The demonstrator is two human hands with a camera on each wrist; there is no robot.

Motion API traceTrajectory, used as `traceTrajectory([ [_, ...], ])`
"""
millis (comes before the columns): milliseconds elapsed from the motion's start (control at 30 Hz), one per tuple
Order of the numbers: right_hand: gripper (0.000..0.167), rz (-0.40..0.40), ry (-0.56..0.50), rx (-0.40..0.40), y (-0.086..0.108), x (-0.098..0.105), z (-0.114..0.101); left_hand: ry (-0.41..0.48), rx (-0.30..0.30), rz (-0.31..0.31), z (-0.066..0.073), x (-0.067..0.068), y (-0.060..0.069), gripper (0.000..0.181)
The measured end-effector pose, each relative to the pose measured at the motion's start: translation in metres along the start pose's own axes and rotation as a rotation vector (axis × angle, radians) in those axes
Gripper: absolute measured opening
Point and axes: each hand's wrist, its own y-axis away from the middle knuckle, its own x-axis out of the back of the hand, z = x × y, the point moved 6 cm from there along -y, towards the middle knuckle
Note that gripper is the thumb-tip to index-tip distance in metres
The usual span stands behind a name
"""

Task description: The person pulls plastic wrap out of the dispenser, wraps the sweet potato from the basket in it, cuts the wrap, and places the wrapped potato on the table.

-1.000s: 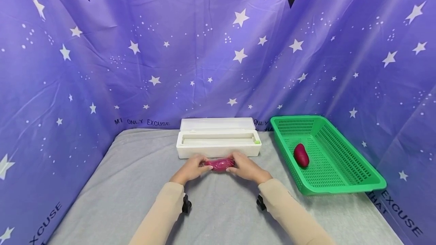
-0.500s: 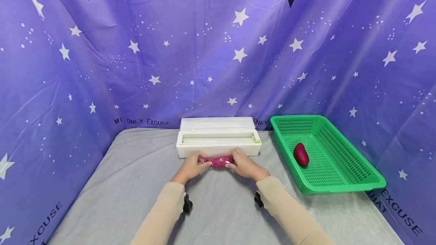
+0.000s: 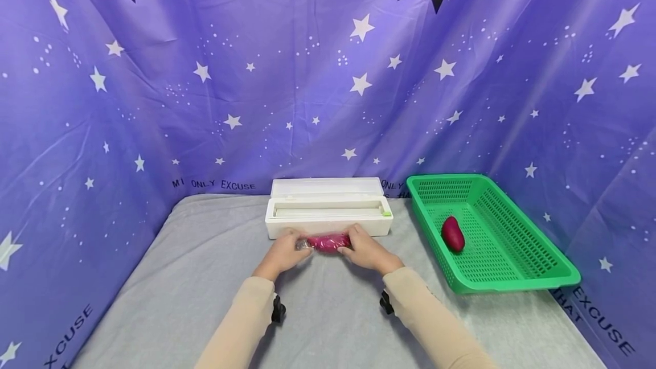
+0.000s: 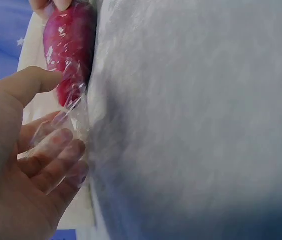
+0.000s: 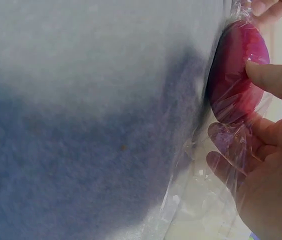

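Note:
A dark red oblong item (image 3: 327,242), wrapped in clear film, is between the two hands, in front of the white box. My left hand (image 3: 283,252) is at its left end; in the left wrist view that hand (image 4: 31,145) has its thumb by the item and curled fingers behind loose film (image 4: 76,112). At the other end, my right hand (image 3: 370,250) grips the item. The right wrist view shows the right thumb pressing on the red item (image 5: 238,75), with the fingers of that hand (image 5: 268,150) under the clear film.
Just behind the hands stands a white box (image 3: 328,225) with its lid raised and a roll inside. To the right, a green basket (image 3: 517,286) holds another dark red item (image 3: 453,234). Grey cloth (image 3: 195,255) covers the table, and a purple starry curtain hangs around it.
The wrapped item has moved slightly back toward the white box and a little left. My left hand has drawn leftward from it, and clear film now shows between that hand and the item.

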Motion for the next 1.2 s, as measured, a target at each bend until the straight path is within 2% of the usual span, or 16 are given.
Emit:
traceTrajectory([
  [100,0.032,-0.002,0.011,0.009,0.001,0.0,0.0,-0.005,-0.029,0.01,0.001,0.008,0.0,0.034],
  [200,0.033,-0.006,0.028,-0.004,0.001,0.001,0.0,0.073,-0.049,0.073,0.003,0.021,-0.002,0.02],
  [300,0.033,-0.009,0.044,-0.016,0.001,0.0,0.0,0.159,-0.064,0.224,0.003,0.039,-0.004,0.014],
  [433,0.034,-0.011,0.033,-0.027,0.002,0.001,-0.001,0.192,-0.029,0.469,-0.002,0.063,-0.004,0.019],
  [500,0.035,-0.024,0.036,-0.039,0.002,0.001,0.0,0.212,0.017,0.544,-0.007,0.071,-0.004,0.026],
  [567,0.037,-0.028,0.042,-0.047,0.002,0.0,0.001,0.229,0.075,0.576,-0.013,0.074,-0.004,0.034],
  [667,0.038,-0.026,0.049,-0.04,0.002,-0.001,0.002,0.259,0.162,0.56,-0.022,0.074,-0.005,0.05],
  [833,0.037,-0.004,0.04,-0.024,0.003,0.0,0.002,0.275,0.285,0.431,-0.037,0.063,-0.008,0.07],
  [900,0.035,0.006,0.036,-0.029,0.003,0.001,0.002,0.286,0.3,0.392,-0.04,0.059,-0.008,0.072],
  [967,0.033,0.013,0.03,-0.031,0.003,0.001,0.002,0.295,0.293,0.38,-0.041,0.056,-0.009,0.071],
  [1200,0.03,0.011,0.028,-0.033,0.004,0.003,0.003,0.311,0.298,0.394,-0.045,0.053,-0.008,0.067],
])
